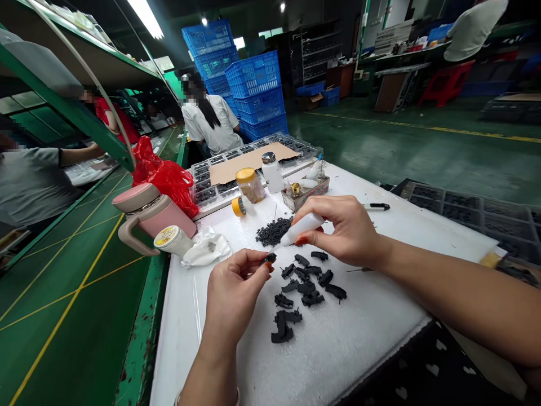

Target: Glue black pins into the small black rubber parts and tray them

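Observation:
Between the thumb and fingers of my left hand (236, 290) is pinched a small black plastic part (269, 258). My right hand (344, 228) is wrapped round a white squeeze bottle (302, 226), tilted so its thin nozzle points down-left at that part; whether the tip touches it I cannot tell. Several curved black parts (306, 287) with thin pins lie loose on the white table top (338, 349) below my hands. Behind the bottle sits a pile of tiny black rings (273, 232), partly covered by it.
A pink mug (154, 214), a tissue (209, 248), a jar with a yellow lid (250, 185), a white dispenser bottle (271, 173) and a small tray (296, 200) stand behind. A compartment tray (205, 189) lies at the back. Blue crates (257, 93) rise beyond, beside a seated person (213, 127).

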### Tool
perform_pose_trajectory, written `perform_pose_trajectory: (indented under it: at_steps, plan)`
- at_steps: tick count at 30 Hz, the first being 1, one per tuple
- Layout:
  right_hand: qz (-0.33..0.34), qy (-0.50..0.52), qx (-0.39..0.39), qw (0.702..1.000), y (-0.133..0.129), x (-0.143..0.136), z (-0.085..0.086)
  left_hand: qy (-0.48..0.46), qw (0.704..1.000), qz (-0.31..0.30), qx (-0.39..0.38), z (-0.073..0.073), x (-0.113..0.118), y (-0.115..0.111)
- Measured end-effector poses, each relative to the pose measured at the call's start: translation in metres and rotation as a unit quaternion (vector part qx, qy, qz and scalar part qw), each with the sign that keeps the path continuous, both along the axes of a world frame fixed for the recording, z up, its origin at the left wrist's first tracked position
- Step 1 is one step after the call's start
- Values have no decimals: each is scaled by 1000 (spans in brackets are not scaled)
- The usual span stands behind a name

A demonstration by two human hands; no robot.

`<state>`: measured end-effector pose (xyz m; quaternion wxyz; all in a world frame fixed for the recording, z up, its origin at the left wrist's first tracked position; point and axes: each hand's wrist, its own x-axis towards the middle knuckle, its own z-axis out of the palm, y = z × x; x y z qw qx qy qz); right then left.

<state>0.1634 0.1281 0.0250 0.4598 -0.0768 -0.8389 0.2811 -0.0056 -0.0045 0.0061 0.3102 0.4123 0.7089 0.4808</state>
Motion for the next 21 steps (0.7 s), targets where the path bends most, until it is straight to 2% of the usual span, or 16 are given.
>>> perform_pose_trajectory:
  at_steps: [8, 11, 13, 15, 18, 21]
  plan:
    - [-4, 3, 5, 1000, 0, 0, 1, -11, 1000, 2, 1, -1, -1, 0]
    - [-13, 0, -31, 999, 0, 1, 1, -17, 1000, 4, 4, 0, -1, 0]
    - [-7, 15, -102, 995, 3, 1, 0, -36, 999, 2, 12, 0, -1, 0]
    - [26, 47, -209, 976, 6, -1, -2, -69, 997, -7, 23, 1, -1, 0]
    - [102, 80, -375, 918, 10, -5, -6, -130, 991, -14, 36, 2, -2, 0]
    - [166, 66, -493, 852, 10, -10, -9, -190, 981, -6, 41, 3, -3, 0]
